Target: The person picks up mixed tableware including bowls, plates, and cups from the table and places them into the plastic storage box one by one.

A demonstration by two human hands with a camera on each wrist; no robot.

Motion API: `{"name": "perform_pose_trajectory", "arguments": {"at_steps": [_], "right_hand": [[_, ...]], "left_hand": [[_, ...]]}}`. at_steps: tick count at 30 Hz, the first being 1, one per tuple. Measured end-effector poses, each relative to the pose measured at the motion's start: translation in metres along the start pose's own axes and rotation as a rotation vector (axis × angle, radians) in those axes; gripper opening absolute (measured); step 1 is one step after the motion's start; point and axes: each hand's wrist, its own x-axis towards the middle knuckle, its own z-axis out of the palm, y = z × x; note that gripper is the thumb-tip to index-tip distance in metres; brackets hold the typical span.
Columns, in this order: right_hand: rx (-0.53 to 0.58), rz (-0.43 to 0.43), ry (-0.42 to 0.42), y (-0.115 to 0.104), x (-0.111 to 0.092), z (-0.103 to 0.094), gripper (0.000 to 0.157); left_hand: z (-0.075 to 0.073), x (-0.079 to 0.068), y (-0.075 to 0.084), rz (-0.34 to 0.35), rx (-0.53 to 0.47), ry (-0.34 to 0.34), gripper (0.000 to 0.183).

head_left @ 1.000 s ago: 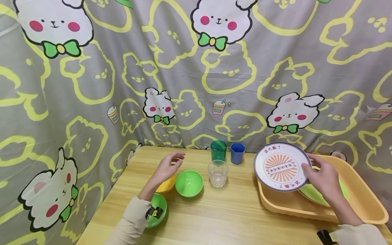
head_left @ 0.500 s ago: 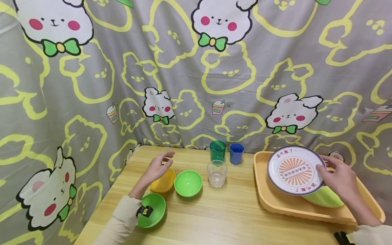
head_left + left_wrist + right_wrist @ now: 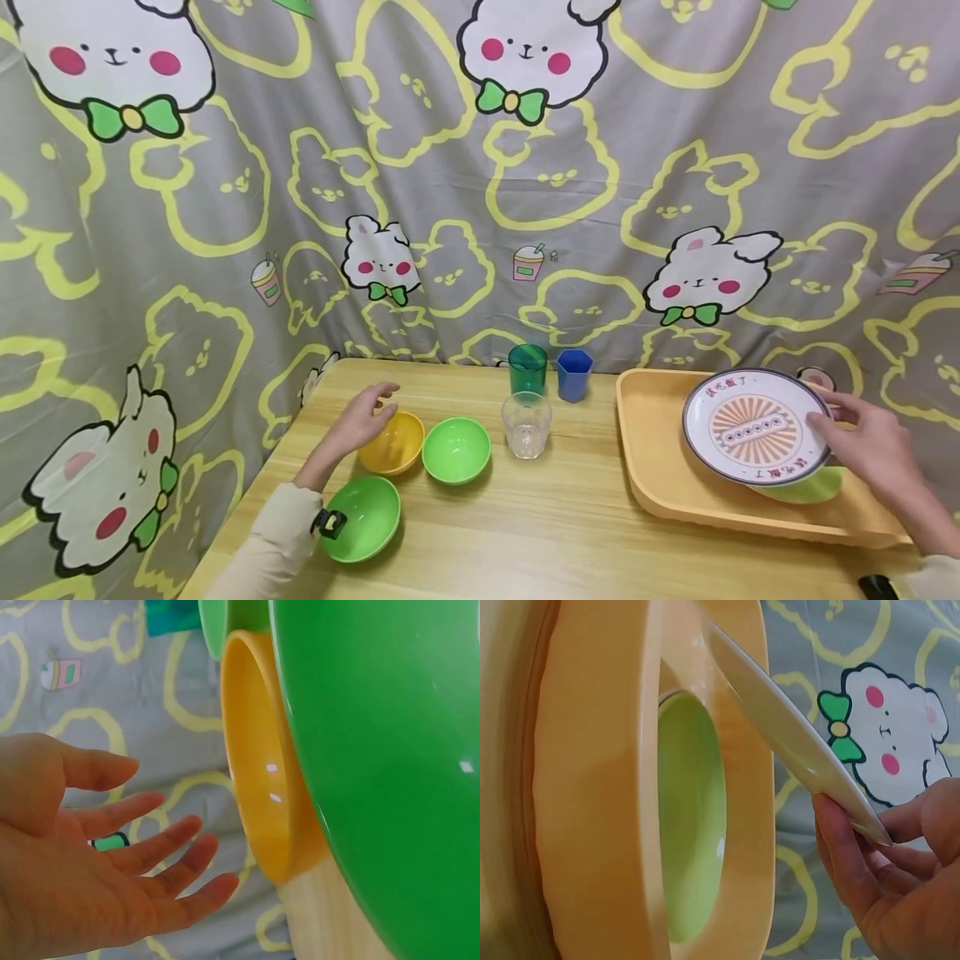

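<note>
My right hand (image 3: 873, 442) pinches the right rim of a white plate (image 3: 757, 427) with a dark rim and an orange sunburst print. In the right wrist view the plate (image 3: 802, 742) is tilted, held above an orange tray (image 3: 592, 787). Inside that tray lies a green plate (image 3: 694, 817), partly hidden in the head view. My left hand (image 3: 358, 421) hovers by a yellow bowl (image 3: 393, 446), holding nothing. Its fingers are relaxed and spread in the left wrist view, apart from the yellow bowl (image 3: 259, 750). A larger green bowl (image 3: 367, 521) sits below my left wrist.
A light green bowl (image 3: 456, 450) stands right of the yellow one. Beside it is a clear cup (image 3: 527, 429), with a dark green cup (image 3: 527, 371) and a blue cup (image 3: 574, 375) behind. A patterned curtain (image 3: 450, 183) hangs along the wooden table's (image 3: 525, 533) back edge.
My right hand has carried the white plate rightward and slightly down, over the green plate in the tray. My left hand has drifted left, uncovering more of the yellow bowl and the larger green bowl.
</note>
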Motion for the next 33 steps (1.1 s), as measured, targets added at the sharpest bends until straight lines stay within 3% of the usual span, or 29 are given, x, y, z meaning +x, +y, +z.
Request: {"name": "perform_pose_trajectory", "arguments": {"at_steps": [5, 15, 23, 28, 33], "right_hand": [[0.071, -0.017, -0.018, 0.008, -0.002, -0.003, 0.052], [0.061, 0.009, -0.064, 0.021, -0.001, -0.008, 0.049], [0.007, 0.029, -0.096, 0.038, 0.002, -0.009, 0.049], [-0.013, 0.057, -0.126, 0.044, 0.002, -0.01, 0.05], [-0.005, 0.093, -0.15, 0.047, 0.003, -0.012, 0.051]], "left_hand": [[-0.007, 0.0, -0.012, -0.015, 0.013, -0.042, 0.038], [-0.012, -0.001, -0.023, -0.056, -0.01, -0.128, 0.04], [-0.013, 0.0, -0.029, -0.113, -0.129, -0.204, 0.042], [-0.016, -0.002, -0.032, -0.195, -0.232, -0.262, 0.043], [-0.018, -0.004, -0.034, -0.264, -0.265, -0.296, 0.043]]}}
